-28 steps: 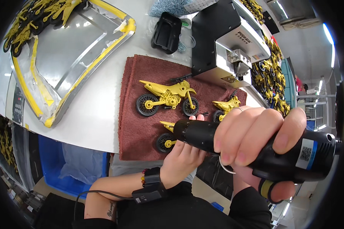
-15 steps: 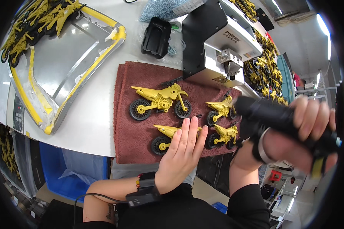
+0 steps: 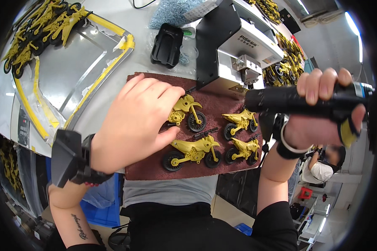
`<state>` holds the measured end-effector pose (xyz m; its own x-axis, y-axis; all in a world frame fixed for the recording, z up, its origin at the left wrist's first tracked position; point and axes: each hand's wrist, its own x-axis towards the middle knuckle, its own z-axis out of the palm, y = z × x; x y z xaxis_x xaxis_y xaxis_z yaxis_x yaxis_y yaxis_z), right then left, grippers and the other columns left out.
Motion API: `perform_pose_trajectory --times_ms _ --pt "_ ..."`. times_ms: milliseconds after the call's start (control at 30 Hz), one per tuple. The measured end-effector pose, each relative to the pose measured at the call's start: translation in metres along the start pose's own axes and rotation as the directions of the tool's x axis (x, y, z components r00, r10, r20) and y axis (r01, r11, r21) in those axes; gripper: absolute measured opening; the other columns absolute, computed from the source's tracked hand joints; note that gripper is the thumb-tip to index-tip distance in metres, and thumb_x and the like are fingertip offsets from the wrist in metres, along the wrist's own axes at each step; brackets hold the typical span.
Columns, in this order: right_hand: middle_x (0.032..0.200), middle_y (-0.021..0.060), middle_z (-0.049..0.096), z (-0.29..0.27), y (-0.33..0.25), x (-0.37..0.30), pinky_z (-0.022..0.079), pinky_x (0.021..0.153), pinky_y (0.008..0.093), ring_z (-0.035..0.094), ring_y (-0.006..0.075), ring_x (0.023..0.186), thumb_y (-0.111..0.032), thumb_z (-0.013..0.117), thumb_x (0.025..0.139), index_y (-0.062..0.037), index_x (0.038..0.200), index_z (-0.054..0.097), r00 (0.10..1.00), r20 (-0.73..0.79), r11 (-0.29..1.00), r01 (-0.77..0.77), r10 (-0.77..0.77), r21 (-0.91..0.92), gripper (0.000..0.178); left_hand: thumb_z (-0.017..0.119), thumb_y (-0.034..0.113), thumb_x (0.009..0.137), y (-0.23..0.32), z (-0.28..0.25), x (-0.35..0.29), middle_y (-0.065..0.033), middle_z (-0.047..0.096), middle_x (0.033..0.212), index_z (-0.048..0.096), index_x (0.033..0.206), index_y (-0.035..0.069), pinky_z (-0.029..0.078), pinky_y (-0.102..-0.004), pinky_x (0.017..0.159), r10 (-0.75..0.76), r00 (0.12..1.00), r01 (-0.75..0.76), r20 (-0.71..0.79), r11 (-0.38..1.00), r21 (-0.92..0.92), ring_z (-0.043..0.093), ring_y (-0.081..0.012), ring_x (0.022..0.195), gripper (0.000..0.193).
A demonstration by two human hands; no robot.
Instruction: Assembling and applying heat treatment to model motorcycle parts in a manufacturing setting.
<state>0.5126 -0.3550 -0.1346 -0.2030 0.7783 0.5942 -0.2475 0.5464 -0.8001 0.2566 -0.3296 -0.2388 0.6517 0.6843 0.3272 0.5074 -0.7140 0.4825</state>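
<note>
The far one of the two larger yellow plastic toy motorcycles with black wheels (image 3: pixel 186 104) lies on its side on the maroon towel (image 3: pixel 148 169), and I see my left hand (image 3: pixel 140 115) has shifted onto it, fingers loosely curved; I can't tell whether they grip. That leaves the nearer larger motorcycle (image 3: pixel 193 151) uncovered, so attention has passed between them. My right hand (image 3: pixel 312 133) stays wrapped around the black cylindrical power screwdriver (image 3: pixel 276 99), its nose now by the black-and-white metal box machine (image 3: pixel 253 42).

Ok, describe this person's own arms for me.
Left arm: black sleeve, lettering tattoo near it, dark red beads, black strap with an angular black box. Right arm: black sleeve, pale bangle, black wristband, yellow-and-black thumb band.
</note>
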Motion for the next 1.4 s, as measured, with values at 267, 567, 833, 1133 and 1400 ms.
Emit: perform_pose_trajectory --times_ms 267,567,833,1133,1400 --pt "0.079 0.0058 0.045 0.022 0.002 -0.003 0.033 0.064 0.0314 0.044 0.0160 0.066 -0.048 0.053 0.081 -0.0021 0.105 0.047 0.991 0.009 0.983 0.135 -0.134 -0.122 0.052 0.073 0.017 0.068 -0.013 0.024 -0.007 -0.0110 0.058 0.099 0.060 0.102 0.002 0.044 -0.0370 0.082 -0.017 0.999 0.008 -0.051 0.983 -0.186 0.054 -0.0288 0.093 0.040" --pt "0.076 0.0129 0.055 -0.028 0.003 0.018 0.039 0.066 0.0377 0.050 0.0232 0.063 -0.045 0.048 0.085 -0.0049 0.100 0.057 0.986 -0.150 0.995 0.064 -0.075 -0.075 0.044 0.075 0.018 0.066 -0.005 0.025 0.004 -0.0085 0.057 0.087 0.063 0.098 0.001 0.045 -0.0364 0.075 0.039 0.999 -0.038 0.003 0.985 -0.169 0.054 -0.0267 0.083 0.038" --pt "0.080 0.0119 0.053 -0.015 0.004 0.002 0.040 0.065 0.0368 0.050 0.0227 0.066 -0.047 0.045 0.087 -0.0035 0.108 0.052 1.000 -0.021 0.997 0.017 -0.018 -0.072 0.049 0.075 0.018 0.065 -0.011 0.033 0.003 -0.0081 0.057 0.086 0.063 0.094 0.003 0.046 -0.0358 0.074 0.010 0.999 -0.021 -0.049 0.974 -0.228 0.055 -0.0267 0.082 0.035" --pt "0.075 0.0070 0.046 -0.024 -0.010 0.005 0.033 0.068 0.0323 0.044 0.0185 0.069 -0.044 0.055 0.077 -0.0039 0.097 0.054 0.975 -0.189 0.987 0.097 -0.120 -0.126 0.045 0.076 0.015 0.063 -0.024 0.031 0.001 -0.0082 0.057 0.089 0.063 0.095 0.004 0.045 -0.0355 0.076 0.060 0.998 -0.064 -0.022 0.950 -0.306 0.055 -0.0265 0.085 0.036" --pt "0.077 0.0123 0.054 -0.031 0.001 0.020 0.038 0.067 0.0380 0.048 0.0233 0.064 -0.047 0.045 0.086 -0.0038 0.103 0.057 0.996 -0.090 0.996 -0.011 0.003 -0.090 0.048 0.076 0.015 0.062 -0.020 0.029 0.000 -0.0081 0.058 0.087 0.063 0.094 0.004 0.045 -0.0355 0.075 0.020 1.000 -0.024 -0.019 0.952 -0.305 0.055 -0.0271 0.084 0.036"
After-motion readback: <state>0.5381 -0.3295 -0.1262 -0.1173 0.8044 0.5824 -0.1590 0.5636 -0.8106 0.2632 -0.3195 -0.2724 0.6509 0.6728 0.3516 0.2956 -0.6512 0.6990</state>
